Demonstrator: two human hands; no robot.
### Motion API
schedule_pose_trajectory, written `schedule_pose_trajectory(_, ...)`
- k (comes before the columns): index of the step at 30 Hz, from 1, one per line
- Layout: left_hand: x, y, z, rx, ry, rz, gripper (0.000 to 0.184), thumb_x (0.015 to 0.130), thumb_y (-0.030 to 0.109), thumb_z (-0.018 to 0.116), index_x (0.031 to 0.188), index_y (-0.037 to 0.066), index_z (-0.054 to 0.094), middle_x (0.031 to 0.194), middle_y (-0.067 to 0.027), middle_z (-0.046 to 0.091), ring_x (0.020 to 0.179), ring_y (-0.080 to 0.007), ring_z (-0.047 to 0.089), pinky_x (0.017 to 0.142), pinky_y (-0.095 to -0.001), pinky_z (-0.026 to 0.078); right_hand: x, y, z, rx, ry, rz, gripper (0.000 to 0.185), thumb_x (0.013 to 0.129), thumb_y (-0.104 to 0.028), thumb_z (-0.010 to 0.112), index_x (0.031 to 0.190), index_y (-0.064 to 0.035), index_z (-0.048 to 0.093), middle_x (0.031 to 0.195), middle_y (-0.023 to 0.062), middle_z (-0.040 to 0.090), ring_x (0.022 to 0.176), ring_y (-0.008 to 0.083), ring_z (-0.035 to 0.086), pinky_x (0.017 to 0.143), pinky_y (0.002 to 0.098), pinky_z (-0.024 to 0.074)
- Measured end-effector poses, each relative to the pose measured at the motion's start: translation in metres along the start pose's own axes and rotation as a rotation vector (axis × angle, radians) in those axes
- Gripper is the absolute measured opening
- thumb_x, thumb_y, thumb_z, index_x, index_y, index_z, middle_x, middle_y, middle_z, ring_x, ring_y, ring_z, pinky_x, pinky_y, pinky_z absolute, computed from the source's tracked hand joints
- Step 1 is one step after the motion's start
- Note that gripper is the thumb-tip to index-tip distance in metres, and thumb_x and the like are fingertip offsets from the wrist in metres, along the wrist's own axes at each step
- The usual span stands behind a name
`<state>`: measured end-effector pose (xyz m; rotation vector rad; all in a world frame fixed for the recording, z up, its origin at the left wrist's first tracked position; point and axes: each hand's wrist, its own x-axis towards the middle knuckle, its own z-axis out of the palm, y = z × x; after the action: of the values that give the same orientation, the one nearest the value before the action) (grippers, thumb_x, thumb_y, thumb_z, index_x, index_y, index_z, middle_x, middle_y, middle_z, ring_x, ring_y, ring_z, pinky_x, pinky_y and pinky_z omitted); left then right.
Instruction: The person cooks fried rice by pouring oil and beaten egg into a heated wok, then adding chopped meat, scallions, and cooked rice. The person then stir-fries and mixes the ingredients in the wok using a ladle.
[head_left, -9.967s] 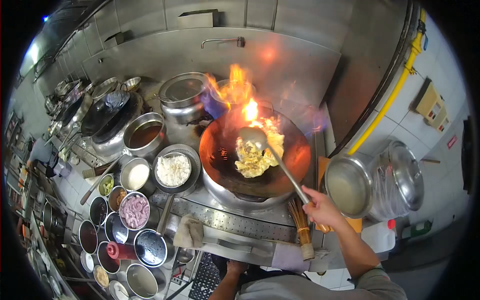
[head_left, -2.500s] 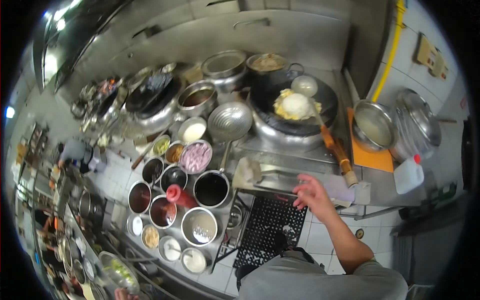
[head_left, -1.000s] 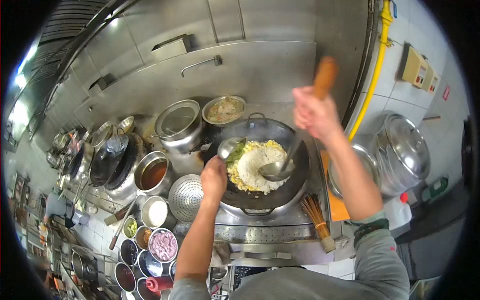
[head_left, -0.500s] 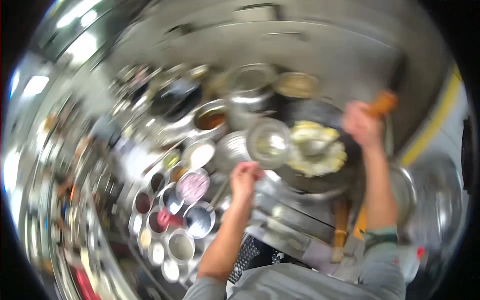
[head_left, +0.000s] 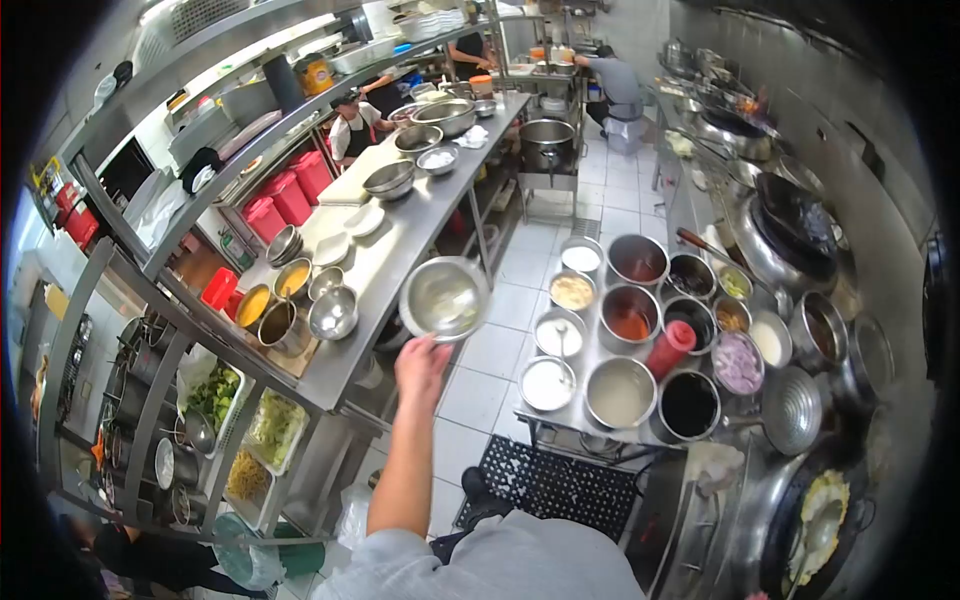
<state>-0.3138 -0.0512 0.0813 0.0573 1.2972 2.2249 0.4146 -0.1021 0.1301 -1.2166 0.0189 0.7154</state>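
Observation:
My left hand (head_left: pixel 422 368) grips the rim of a steel bowl (head_left: pixel 445 298) and holds it out over the aisle. The bowl is tilted and shows a little pale, wet residue inside. At the lower right, a dark wok (head_left: pixel 858 540) on the stove holds yellow-and-white cooked egg (head_left: pixel 828 485). A ladle (head_left: pixel 822 535) rests in the egg, its handle running to the bottom edge of the view. Only a small pinkish sliver shows at that edge, perhaps part of my right hand; its fingers are hidden.
Several pots of sauces (head_left: pixel 632 318) and a red squeeze bottle (head_left: pixel 672 345) crowd the steel table on the right. A perforated strainer (head_left: pixel 792 408) lies beside the wok. Along the left runs a steel counter (head_left: pixel 370 325) with bowls. People work farther back. A black mat (head_left: pixel 550 495) covers the floor.
My view has swung left, away from the wok. My left hand has carried the bowl from beside the wok toward the left counter. My right hand has almost left the view.

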Motion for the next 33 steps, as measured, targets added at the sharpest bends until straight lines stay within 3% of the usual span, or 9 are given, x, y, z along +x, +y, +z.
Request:
schedule_pose_trajectory(3, 0.057, 0.046, -0.093, -0.066, 0.246, 0.074, 0.017, 0.09, 0.006, 0.064, 0.101, 0.003, 0.052, 0.093, -0.0095, 0.061, 0.079, -0.0223, 0.065, 0.071, -0.0319, 0.059, -0.038, 0.074, 0.059, -0.029, -0.606, 0.294, 0.051, 0.101, -0.04, 0.046, 0.134, -0.0003, 0.05, 0.131, 0.0195, 0.056, 0.119, 0.0387, 0.049, 0.101, 0.0524, 0.0372)
schedule_pose_trajectory(5, 0.095, 0.067, -0.146, -0.074, 0.293, 0.115, 0.016, 0.091, 0.006, 0.063, 0.1, 0.004, 0.05, 0.094, -0.0108, 0.06, 0.079, -0.023, 0.065, 0.07, -0.0313, 0.059, -0.128, 0.102, 0.138, -0.399, -0.775, 0.194, 0.045, 0.093, -0.014, 0.06, 0.134, -0.0021, 0.045, 0.108, 0.0146, 0.059, 0.083, 0.018, 0.063, 0.072, 0.0293, 0.0552)
schedule_pose_trajectory(9, 0.143, 0.092, -0.202, -0.122, 0.397, 0.147, 0.013, 0.093, 0.007, 0.059, 0.101, 0.003, 0.049, 0.093, -0.0088, 0.059, 0.077, -0.0221, 0.065, 0.066, -0.0298, 0.059, -0.231, 0.187, 0.212, -0.811, -1.371, -0.198, 0.05, 0.089, -0.01, 0.064, 0.133, -0.0031, 0.043, 0.1, 0.0102, 0.059, 0.073, 0.0151, 0.063, 0.063, 0.0258, 0.053)
schedule_pose_trajectory(11, 0.154, 0.096, -0.218, -0.028, 0.413, 0.109, 0.013, 0.094, 0.01, 0.057, 0.104, 0.002, 0.055, 0.093, -0.0083, 0.061, 0.078, -0.0216, 0.066, 0.064, -0.0289, 0.057, -0.262, 0.221, 0.234, -0.826, -1.41, -0.026, 0.046, 0.087, -0.006, 0.064, 0.129, -0.0018, 0.047, 0.095, 0.009, 0.061, 0.074, 0.0134, 0.062, 0.065, 0.0247, 0.0514)
schedule_pose_trajectory(14, 0.152, 0.097, -0.231, 0.225, 0.496, 0.034, 0.017, 0.091, 0.013, 0.06, 0.103, 0.001, 0.063, 0.092, -0.0108, 0.066, 0.08, -0.0237, 0.067, 0.063, -0.0296, 0.055, -0.304, 0.249, 0.261, -0.98, -1.536, -0.23, 0.038, 0.087, -0.006, 0.064, 0.122, -0.0004, 0.052, 0.09, 0.0075, 0.063, 0.074, 0.0127, 0.061, 0.066, 0.0245, 0.0494)
schedule_pose_trajectory(17, 0.145, 0.126, -0.224, 1.186, 0.603, 0.654, 0.014, 0.089, 0.012, 0.061, 0.097, 0.001, 0.066, 0.092, -0.0135, 0.066, 0.085, -0.0277, 0.066, 0.068, -0.0348, 0.054, -0.333, 0.273, 0.285, -0.963, -1.555, -0.061, 0.036, 0.086, -0.006, 0.065, 0.12, 0.0001, 0.055, 0.088, 0.0063, 0.065, 0.075, 0.0121, 0.061, 0.067, 0.0249, 0.0492)
schedule_pose_trajectory(22, 0.231, 0.192, -0.155, 1.411, 0.364, 0.877, 0.014, 0.083, 0.015, 0.067, 0.09, 0.004, 0.07, 0.092, -0.0156, 0.063, 0.086, -0.0347, 0.061, 0.078, -0.0406, 0.049, -0.361, 0.317, 0.344, -1.027, -1.755, -0.097, 0.034, 0.085, -0.007, 0.067, 0.117, 0.0014, 0.057, 0.087, 0.0052, 0.066, 0.076, 0.0109, 0.061, 0.068, 0.025, 0.0498)
schedule_pose_trajectory(29, 0.401, 0.133, -0.163, 2.138, 0.337, 0.339, 0.023, 0.083, 0.012, 0.053, 0.091, 0.004, 0.072, 0.12, -0.009, 0.057, 0.111, -0.0298, 0.052, 0.094, -0.0455, 0.042, -0.391, 0.403, 0.417, -0.808, -1.848, 0.215, 0.034, 0.085, -0.005, 0.067, 0.116, 0.0031, 0.058, 0.088, 0.005, 0.066, 0.076, 0.0081, 0.06, 0.068, 0.0223, 0.0497)
schedule_pose_trajectory(33, 0.386, 0.155, -0.138, 2.162, 0.211, 0.439, 0.021, 0.081, 0.01, 0.054, 0.09, 0.003, 0.072, 0.11, -0.0117, 0.06, 0.105, -0.0323, 0.054, 0.09, -0.0449, 0.044, -0.409, 0.431, 0.444, -0.859, -1.813, 0.327, 0.034, 0.084, -0.006, 0.069, 0.116, 0.0023, 0.059, 0.088, 0.0046, 0.066, 0.076, 0.0077, 0.06, 0.069, 0.0221, 0.0498)
